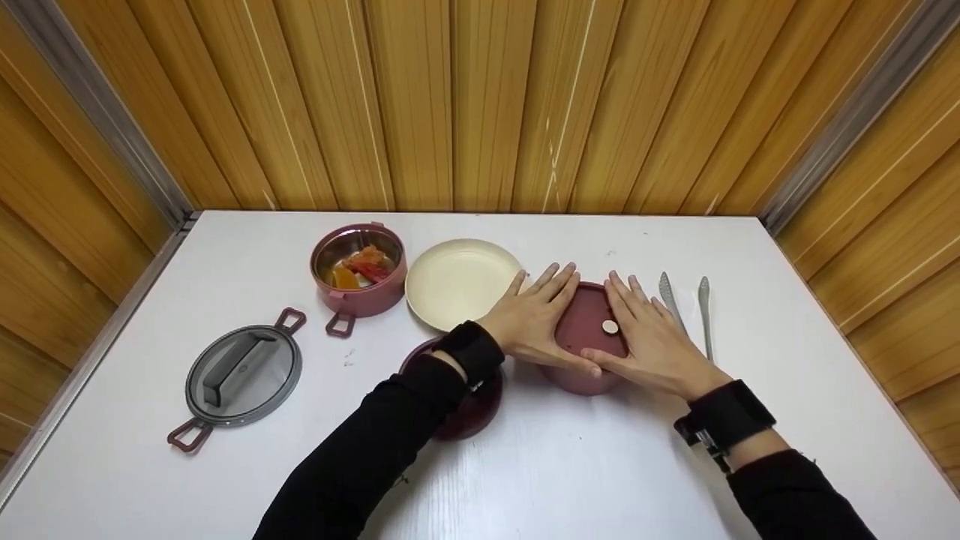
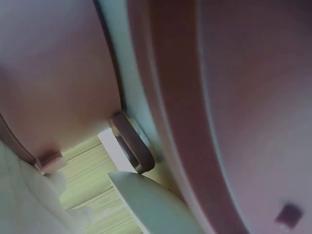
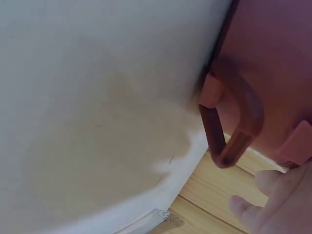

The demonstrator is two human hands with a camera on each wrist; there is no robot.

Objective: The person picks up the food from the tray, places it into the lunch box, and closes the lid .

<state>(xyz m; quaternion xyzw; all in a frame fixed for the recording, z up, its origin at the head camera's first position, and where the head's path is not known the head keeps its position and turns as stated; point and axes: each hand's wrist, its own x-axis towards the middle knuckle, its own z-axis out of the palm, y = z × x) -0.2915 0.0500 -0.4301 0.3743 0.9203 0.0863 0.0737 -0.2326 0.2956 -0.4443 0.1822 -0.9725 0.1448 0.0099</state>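
Both hands rest on a pink round container (image 1: 583,379) topped by a dark red lid (image 1: 581,319) with a small white knob. My left hand (image 1: 536,319) lies along the lid's left side and my right hand (image 1: 656,341) along its right, fingers straight, thumbs meeting at the near edge. The right wrist view shows the container's pink wall (image 3: 282,68), a dark red loop handle (image 3: 251,109), and part of the right hand (image 3: 287,204). In the left wrist view, part of the left hand (image 2: 24,195) is beside the pink wall (image 2: 53,83).
Left of the hands stand a cream plate (image 1: 457,281) and a pink pot (image 1: 367,300) holding colourful food pieces. A grey lid (image 1: 262,397) with red loop handles lies far left. A dark red bowl (image 1: 476,412) is partly under the left forearm. Grey tongs (image 1: 705,315) lie right.
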